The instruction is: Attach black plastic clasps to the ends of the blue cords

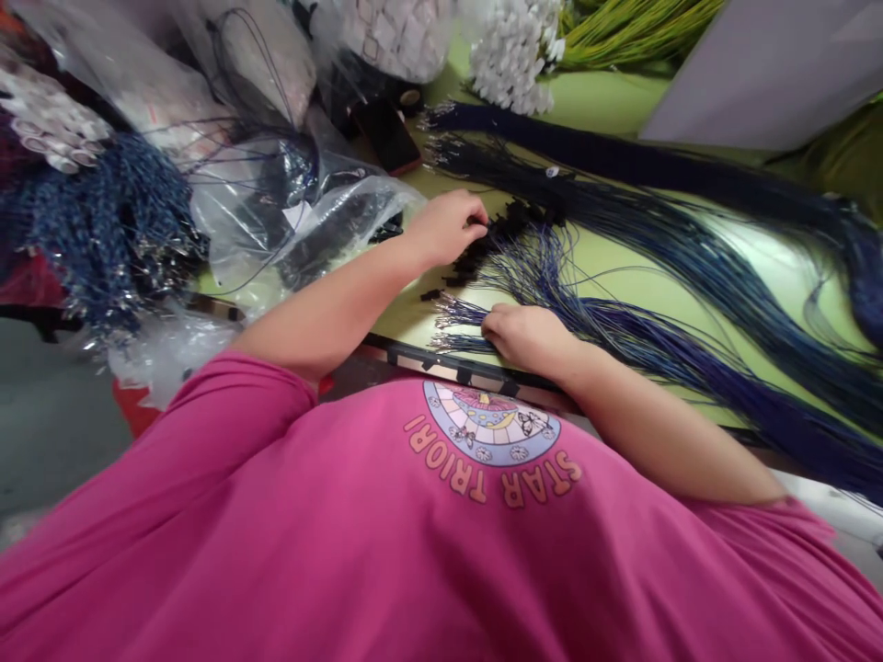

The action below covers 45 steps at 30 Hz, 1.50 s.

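My left hand (448, 227) is closed at the left edge of a cluster of small black connectors (507, 221); what its fingertips pinch is too small to make out. Blue wires (538, 267) run from the connectors to the right. Nearer to me, my right hand (528, 336) has its fingers pressed together over the loose wire ends (459, 342), whose metal tips point left. Whether a wire is between those fingers is hidden.
Long dark wire bundles (621, 202) cross the green table (593, 92). A phone (387, 133), clear plastic bags (241, 211) and hanging blue wires (117, 221) lie left. White connectors (514, 55) and yellow-green wires (627, 32) are behind.
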{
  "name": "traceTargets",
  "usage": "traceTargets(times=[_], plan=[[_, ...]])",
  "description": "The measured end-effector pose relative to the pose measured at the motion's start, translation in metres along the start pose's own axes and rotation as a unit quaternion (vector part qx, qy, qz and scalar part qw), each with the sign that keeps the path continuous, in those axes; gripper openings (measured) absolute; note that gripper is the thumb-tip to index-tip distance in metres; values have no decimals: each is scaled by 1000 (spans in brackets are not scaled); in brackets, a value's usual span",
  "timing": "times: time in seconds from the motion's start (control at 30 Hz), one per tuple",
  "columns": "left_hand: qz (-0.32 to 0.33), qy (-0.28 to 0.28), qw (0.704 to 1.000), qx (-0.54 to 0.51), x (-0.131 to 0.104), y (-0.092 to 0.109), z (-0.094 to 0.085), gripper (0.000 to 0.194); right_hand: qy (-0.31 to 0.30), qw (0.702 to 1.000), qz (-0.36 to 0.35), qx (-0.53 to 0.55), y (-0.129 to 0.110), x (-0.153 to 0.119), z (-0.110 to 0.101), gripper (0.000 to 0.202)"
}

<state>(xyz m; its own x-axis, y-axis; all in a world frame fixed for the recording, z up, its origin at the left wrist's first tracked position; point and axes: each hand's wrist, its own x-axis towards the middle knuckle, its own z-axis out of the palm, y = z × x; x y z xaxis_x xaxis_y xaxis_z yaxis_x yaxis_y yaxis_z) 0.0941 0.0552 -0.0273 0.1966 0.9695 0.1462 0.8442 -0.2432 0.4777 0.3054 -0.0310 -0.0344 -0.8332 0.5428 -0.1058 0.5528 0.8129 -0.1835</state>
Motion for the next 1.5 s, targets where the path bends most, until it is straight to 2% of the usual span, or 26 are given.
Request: traceTargets(times=[0.13,0.2,0.27,0.37,0.47,0.57,0.63,0.73,0.83,0.9,0.97,1.03,1.13,1.23,1.3,1.37,1.5], plan=[[-23,0,999,25,22,-9,20,18,-3,999,-25,-31,1,-1,3,23],[-30,0,999,26,24,-9,21,19,-9,998,-41,-42,0,-1,2,24],[-20,8,1000,19,17,-7,12,25,-13,998,-49,-45,-1,-1,2,24],[3,15,1000,10,-9,-4,-12,32,-8,998,-49,-36,-2,0,0,24],[-12,-42,998,43,-45,-5,-33,20,15,999,-28,-14,-1,0,-5,24],[-38,-124,989,70,-75,-9,-35,22,34,999,5,38,3,0,-10,22],[-41,-148,985,73,-87,-11,-29,24,34,996,25,83,8,0,-12,20],[-44,-132,987,77,-94,-12,-21,20,40,984,30,172,16,0,-12,18],[-65,-104,991,51,-94,-11,-28,14,56,963,11,263,17,0,-12,23],[-75,-68,995,-14,-92,-5,-39,16,64,953,1,295,14,1,-11,30],[-81,-33,988,-126,-88,3,-48,22,76,949,-14,307,9,1,-12,32],[-88,-34,963,-252,-83,14,-49,20,99,945,-32,311,4,1,-12,31],[-108,-58,901,-415,-77,24,-35,15,165,934,-34,316,1,2,-13,24],[-137,-87,820,-549,-76,24,-13,23,249,917,16,310,5,3,-11,19],[-158,-96,778,-600,-77,21,-3,24,286,909,56,297,9,4,-10,17],[-180,-95,760,-617,-78,19,1,22,300,907,86,284,12,5,-8,16],[-204,-84,747,-627,-81,19,-1,16,311,906,116,263,11,6,-5,18]])
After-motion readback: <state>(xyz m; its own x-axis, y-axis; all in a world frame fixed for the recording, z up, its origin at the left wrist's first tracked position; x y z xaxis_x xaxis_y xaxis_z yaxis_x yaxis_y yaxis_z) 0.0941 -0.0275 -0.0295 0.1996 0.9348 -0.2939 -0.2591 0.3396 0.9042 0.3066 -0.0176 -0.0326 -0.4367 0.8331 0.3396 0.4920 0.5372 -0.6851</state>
